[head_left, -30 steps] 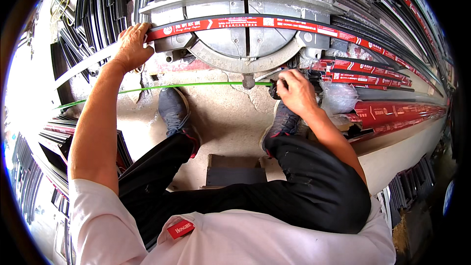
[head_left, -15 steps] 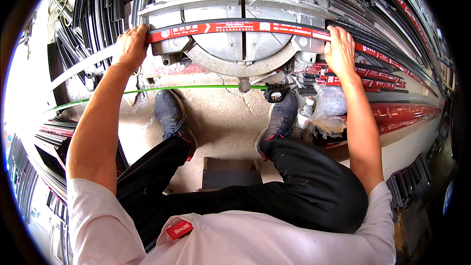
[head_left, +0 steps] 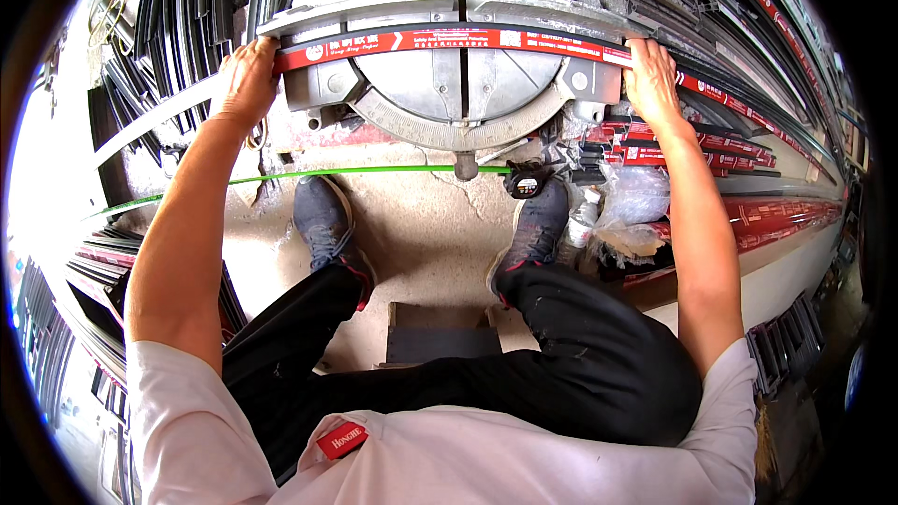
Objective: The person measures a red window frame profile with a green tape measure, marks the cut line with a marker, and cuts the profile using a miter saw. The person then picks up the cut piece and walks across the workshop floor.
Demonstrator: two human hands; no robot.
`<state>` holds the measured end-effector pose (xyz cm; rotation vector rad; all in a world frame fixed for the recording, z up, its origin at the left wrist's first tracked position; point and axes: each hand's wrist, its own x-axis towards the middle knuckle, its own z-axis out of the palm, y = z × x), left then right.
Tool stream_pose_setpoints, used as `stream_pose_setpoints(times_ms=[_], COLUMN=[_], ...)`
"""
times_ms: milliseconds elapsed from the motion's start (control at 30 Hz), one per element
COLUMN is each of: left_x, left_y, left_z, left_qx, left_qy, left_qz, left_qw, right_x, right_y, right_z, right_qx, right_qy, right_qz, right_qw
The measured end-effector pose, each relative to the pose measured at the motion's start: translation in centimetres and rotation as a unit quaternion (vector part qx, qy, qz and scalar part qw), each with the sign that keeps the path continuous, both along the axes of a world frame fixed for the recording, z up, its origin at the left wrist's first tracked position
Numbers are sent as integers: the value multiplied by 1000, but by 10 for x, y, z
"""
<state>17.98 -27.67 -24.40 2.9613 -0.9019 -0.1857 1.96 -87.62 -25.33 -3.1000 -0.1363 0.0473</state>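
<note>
A long red-wrapped metal profile strip (head_left: 449, 41) is being held flat across the grey round turntable of a mitre saw (head_left: 458, 84), against its fence. The strip's left end is being gripped by the left hand (head_left: 245, 75), fingers curled over its edge. Further along the strip, the right hand (head_left: 652, 79) is pressing down, fingers closed on it. A green tape (head_left: 374, 171) is lying stretched below the saw, ending at a black tape measure case (head_left: 527, 182) on the concrete floor (head_left: 430, 243).
</note>
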Motion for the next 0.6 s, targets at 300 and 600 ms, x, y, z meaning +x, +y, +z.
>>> stream_pose_setpoints(times_ms=[300, 600], left_x=[11, 12], left_y=[1, 1], left_z=[-6, 3], left_qx=[-4, -31], left_qy=[39, 26], left_qz=[42, 5], left_qw=[998, 999], right_x=[5, 9], right_y=[-10, -13], right_z=[-4, -5], right_qx=[-7, 4], right_qy=[14, -4], right_qz=[-7, -3], right_qw=[1000, 1000])
